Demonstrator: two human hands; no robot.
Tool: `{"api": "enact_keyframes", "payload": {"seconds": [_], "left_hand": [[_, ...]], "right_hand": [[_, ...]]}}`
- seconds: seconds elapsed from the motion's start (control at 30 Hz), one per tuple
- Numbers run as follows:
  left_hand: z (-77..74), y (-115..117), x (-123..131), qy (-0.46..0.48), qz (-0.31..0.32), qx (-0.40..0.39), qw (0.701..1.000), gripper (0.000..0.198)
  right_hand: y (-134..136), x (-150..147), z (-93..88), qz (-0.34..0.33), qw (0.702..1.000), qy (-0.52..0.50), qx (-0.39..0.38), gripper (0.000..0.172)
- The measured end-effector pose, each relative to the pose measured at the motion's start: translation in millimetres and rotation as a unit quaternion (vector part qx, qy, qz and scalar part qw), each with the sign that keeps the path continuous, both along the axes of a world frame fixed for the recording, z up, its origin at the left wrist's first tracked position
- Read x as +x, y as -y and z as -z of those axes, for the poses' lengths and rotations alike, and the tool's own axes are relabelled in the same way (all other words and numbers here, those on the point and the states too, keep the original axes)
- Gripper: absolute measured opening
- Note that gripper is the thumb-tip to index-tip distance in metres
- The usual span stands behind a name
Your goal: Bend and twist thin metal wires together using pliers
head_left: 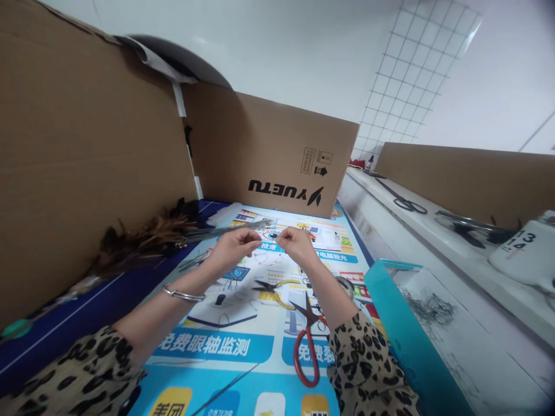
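Beyond the yellow pliers (272, 288), it's 2 pinched hands, just apart — left hand (237, 248) and right hand (297, 242), fingertips together, anything gripped too fine to tell. Right of the pliers, tangled wires (433, 309) sit boxed — straight wires (208, 234), far left, look unworked.

Both hands (236, 247) pinched, near each other, forearms (150, 320) extended.

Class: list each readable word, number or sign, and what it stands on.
"YUETU", upside down: cardboard panel
Arrow sign: same panel
"免费眼轴监测": printed sheet
"电脑验光": sheet
"检查": sheet
"美团": sheet
"免费", remainder partly hidden: sheet
"13" above "14": white container
Too small to read: panel's fine print, sheet's smaller captions
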State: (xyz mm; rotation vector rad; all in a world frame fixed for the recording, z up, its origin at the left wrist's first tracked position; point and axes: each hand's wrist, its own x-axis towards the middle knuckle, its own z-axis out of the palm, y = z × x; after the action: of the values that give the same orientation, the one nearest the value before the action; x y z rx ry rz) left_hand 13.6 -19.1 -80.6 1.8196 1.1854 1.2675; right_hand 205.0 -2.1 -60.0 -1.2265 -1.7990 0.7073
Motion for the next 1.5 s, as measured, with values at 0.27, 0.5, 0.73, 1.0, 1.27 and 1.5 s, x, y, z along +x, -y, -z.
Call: {"api": "enact_keyframes", "payload": {"seconds": [0.27, 0.5, 0.73, 1.0, 1.27, 1.5], "left_hand": [[-1.0, 0.7, -0.8, -0.011, -0.012, -0.001, 1.0, 0.025], [-15.1, 4.3, -8.8, -0.049, 0.01, -0.013, 0.999, 0.023], [-8.4, -1.6, -9.4, -0.095, 0.055, -0.027, 0.994, 0.022], [0.3, -4.8, -8.4, -0.088, 0.017, -0.069, 0.994, 0.022], [-1.4, -3.4, -7.3, -0.069, 0.046, -0.128, 0.988, 0.023], [-3.1, -4.0, -10.0, -0.088, 0.064, -0.102, 0.989, 0.015]], "right_hand": [[0.1, 1.9, -0.4, -0.036, 0.999, 0.027, -0.014, 0.008], [4.4, 1.6, -2.7, -0.094, 0.994, 0.062, -0.017, 0.008], [3.9, -1.0, -2.0, -0.093, 0.992, 0.081, -0.011, 0.006], [0.4, -3.8, 3.1, -0.023, 0.997, 0.08, 0.0, 0.008], [0.0, -4.1, 6.4, -0.039, 0.995, 0.097, -0.005, 0.008], [2.6, -5.2, 3.5, -0.087, 0.99, 0.106, -0.026, 0.005]]}}
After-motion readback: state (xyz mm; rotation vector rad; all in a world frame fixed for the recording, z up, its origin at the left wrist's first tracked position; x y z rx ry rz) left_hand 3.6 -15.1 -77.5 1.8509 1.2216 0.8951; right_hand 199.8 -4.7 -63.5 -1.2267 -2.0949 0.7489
